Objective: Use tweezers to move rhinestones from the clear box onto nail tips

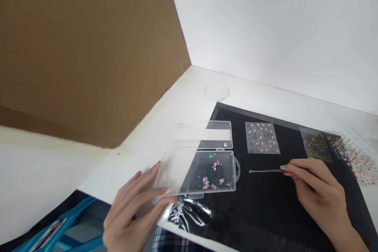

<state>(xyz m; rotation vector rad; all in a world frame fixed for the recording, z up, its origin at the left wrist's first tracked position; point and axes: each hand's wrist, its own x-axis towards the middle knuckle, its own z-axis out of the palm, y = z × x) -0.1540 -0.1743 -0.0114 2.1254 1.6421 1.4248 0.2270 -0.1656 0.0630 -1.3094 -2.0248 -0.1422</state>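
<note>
A hinged clear plastic case (189,171) lies open, its left part over the white desk (156,134) and its right part over a black mat (260,212). Its lid (217,135) folds back at 12 o'clock, and a slotted hanging tab (238,167) sticks out at 3 o'clock. Inside, a turquoise flower charm (210,156) sits near the hinge, with a mixed cluster of charms (205,182) at 6 o'clock from it.

The left hand (138,201), at 8 o'clock from the case, holds its near left corner between thumb and fingers. At 3 o'clock, the right hand (317,191) pinches slim metal tweezers (267,171), tip pointing to 9 o'clock; a tiny pale piece (250,171) shows at the tip, too small to identify.

A transparent sticker sheet (262,138) lies at 2 o'clock from the case; a shiny clear wrapper (190,212) lies at 6 o'clock.
</note>
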